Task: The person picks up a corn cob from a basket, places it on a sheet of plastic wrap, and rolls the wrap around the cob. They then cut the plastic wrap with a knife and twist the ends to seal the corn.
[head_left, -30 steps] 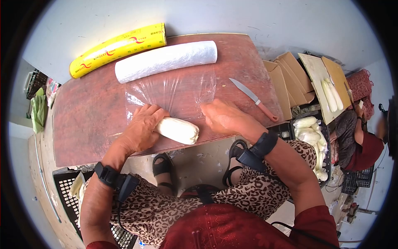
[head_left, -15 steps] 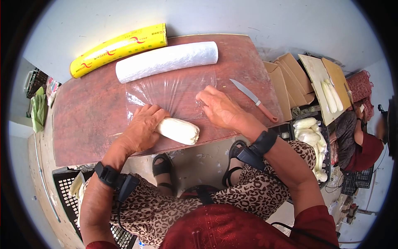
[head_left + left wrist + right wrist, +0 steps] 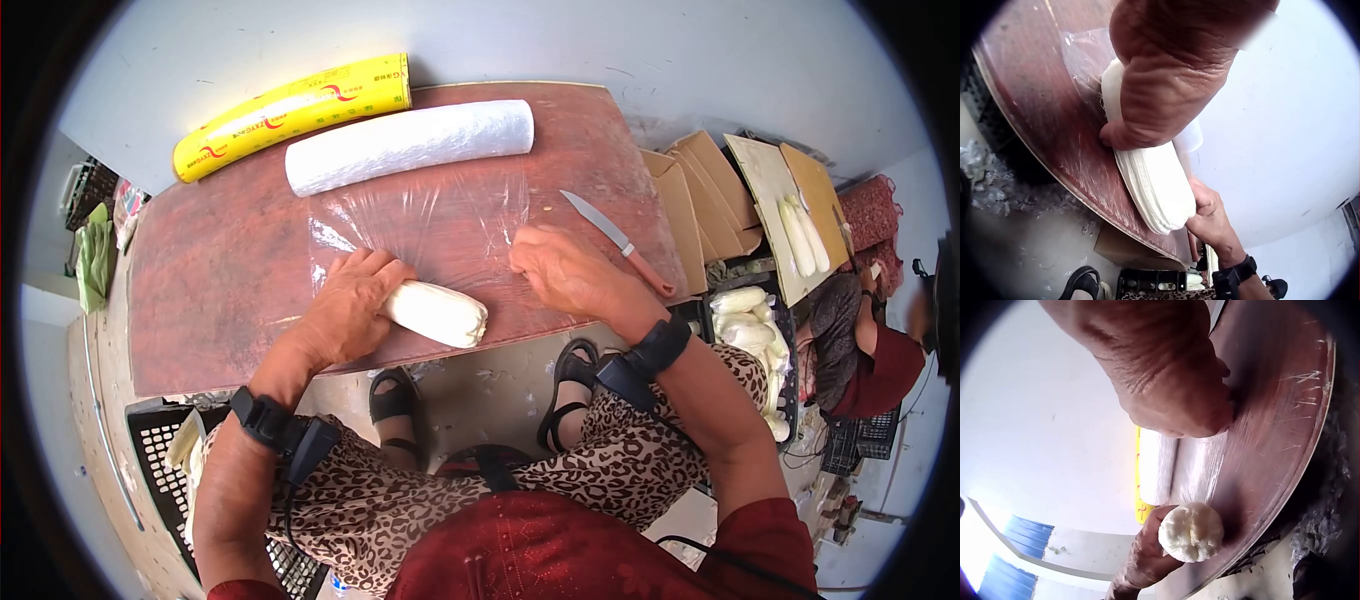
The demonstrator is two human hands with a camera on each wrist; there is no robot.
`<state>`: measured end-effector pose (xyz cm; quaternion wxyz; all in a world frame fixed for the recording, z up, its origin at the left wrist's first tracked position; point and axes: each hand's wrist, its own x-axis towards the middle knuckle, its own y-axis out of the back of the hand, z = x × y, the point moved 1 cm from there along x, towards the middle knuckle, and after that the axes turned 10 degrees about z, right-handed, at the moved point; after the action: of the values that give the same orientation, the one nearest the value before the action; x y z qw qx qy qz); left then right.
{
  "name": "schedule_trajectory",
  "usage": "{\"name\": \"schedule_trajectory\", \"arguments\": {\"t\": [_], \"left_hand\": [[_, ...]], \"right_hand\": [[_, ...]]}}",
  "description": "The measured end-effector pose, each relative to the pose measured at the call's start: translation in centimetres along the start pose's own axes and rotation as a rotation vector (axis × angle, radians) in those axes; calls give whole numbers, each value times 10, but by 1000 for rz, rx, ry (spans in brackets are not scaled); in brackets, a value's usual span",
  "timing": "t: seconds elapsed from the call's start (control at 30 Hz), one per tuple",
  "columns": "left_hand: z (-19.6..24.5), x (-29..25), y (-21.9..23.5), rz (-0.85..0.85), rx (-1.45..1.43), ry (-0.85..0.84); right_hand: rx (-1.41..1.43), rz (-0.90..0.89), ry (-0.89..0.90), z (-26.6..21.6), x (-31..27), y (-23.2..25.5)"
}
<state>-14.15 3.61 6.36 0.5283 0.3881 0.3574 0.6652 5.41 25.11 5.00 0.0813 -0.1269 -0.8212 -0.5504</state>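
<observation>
On the wooden table (image 3: 230, 260), the left hand (image 3: 350, 310) grips the near-left end of a long white vegetable (image 3: 438, 314). A white roll of film (image 3: 410, 145) lies behind it, with clear film (image 3: 400, 225) drawn out flat towards the hands. The right hand (image 3: 575, 275) has its fingers curled at the film's right edge and pinches it. In the left wrist view the left thumb lies along the vegetable (image 3: 1157, 187). The right wrist view shows the right fist (image 3: 1179, 394) at the film's edge and the vegetable's rounded end (image 3: 1191, 531).
A yellow printed roll (image 3: 290, 115) lies at the table's back edge. To the right of the right hand is a knife (image 3: 620, 243). Cardboard (image 3: 705, 195) and a crate of white vegetables (image 3: 742, 320) stand at the right, another crate (image 3: 165, 450) at lower left. A person sits far right.
The right hand first moved up along the film's right edge with its fingers loosened, then came slightly down and right, its fingers curled at that edge. The left hand stays on the vegetable.
</observation>
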Motion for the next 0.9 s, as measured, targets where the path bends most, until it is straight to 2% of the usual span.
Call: {"name": "schedule_trajectory", "arguments": {"t": [0.23, 0.33, 0.53, 0.73, 0.9], "left_hand": [[-2, 0, 0, -20, 12, 17], [-1, 0, 0, -9, 11, 18], [-3, -1, -2, 0, 1, 13], [3, 0, 1, 22, 14, 8], [4, 1, 2, -10, 8, 7]], "right_hand": [[-44, 13, 46, -3, -15, 1], [-39, 124, 51, -7, -15, -2], [-58, -5, -90, -10, -1, 6], [-88, 99, -99, -11, 21, 1], [-106, 28, -134, -10, 31, -7]]}}
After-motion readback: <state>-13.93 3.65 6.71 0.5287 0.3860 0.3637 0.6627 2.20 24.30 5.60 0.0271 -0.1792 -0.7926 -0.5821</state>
